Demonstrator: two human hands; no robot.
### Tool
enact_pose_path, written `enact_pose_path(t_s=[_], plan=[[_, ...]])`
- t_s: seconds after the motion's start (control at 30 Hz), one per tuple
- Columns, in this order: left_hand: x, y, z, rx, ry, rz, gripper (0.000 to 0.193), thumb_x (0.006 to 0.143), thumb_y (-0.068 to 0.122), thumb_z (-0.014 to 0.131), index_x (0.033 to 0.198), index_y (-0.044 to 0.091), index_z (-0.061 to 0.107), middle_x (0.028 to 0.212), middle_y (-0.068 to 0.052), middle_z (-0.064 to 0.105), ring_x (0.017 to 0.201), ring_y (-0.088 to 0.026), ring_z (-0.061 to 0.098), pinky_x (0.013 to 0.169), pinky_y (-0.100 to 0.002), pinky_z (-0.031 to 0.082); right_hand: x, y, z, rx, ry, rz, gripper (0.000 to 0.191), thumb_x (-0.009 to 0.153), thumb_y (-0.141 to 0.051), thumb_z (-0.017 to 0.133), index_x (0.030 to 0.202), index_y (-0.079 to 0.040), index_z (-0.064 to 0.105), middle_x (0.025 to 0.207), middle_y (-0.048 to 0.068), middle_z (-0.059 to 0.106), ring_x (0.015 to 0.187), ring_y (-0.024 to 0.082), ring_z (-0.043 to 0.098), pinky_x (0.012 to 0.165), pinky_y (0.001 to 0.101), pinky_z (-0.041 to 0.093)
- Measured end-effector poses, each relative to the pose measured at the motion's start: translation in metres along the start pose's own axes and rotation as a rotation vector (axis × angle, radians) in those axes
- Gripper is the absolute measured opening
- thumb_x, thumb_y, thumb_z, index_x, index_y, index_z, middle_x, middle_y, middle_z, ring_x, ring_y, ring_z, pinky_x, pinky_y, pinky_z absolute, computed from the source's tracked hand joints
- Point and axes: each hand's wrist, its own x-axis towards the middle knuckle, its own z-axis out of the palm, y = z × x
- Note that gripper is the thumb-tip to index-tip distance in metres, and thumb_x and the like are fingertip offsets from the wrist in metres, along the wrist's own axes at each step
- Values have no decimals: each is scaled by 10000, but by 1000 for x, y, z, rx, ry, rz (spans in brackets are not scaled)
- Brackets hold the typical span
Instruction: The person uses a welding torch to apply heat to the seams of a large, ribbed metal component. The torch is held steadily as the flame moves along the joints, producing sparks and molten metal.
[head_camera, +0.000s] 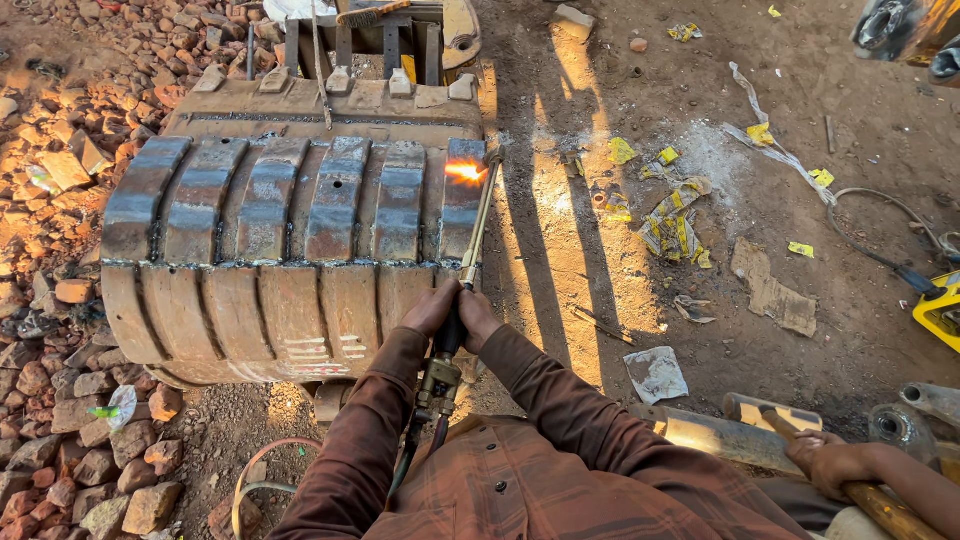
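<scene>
A large rusty excavator bucket (270, 250) with curved welded steel strips lies on the dirt in front of me. Both my hands grip the body of a long gas cutting torch (474, 240): my left hand (428, 308) on its left side, my right hand (480, 318) on its right, touching each other. The torch tube runs up and away to its tip at the bucket's right-most strip, where an orange flame (464, 172) burns against the steel. Hoses hang from the torch valves (438, 382) between my brown sleeves.
Broken bricks and stones (70, 420) are piled along the left. Yellow wrappers and paper scraps (676, 215) litter the dirt on the right. Another person's hand (828, 460) at the lower right holds a wooden-handled hammer (772, 412) beside a metal pipe (700, 435). A hose (262, 478) curls near my left elbow.
</scene>
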Motion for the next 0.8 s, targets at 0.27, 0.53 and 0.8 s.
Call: enact_pose_path(t_s=[0.27,0.53,0.8], plan=[[2,1,1,63,-3,10,873,954,666,378,1259,-113,626,1134,-288,699,1004,-375,718,873,-458,578,1,1,-3,21,-11,-32,328,1043,-224,399,1180,50,515,1017,135,612,811,206,643,714,406,629],[-14,16,6,51,2,-87,798,957,638,382,1252,-56,640,1171,-283,682,1031,-393,700,868,-528,587,-12,-5,0,25,-7,-7,361,1077,-245,358,1181,66,509,1027,157,616,797,208,655,721,392,647],[-3,9,9,87,0,-22,821,943,646,389,1202,-79,676,1112,-269,709,974,-351,716,828,-470,586,-10,-3,-5,40,14,-17,375,1065,-252,356,1165,69,521,1008,158,616,779,215,655,700,397,645]])
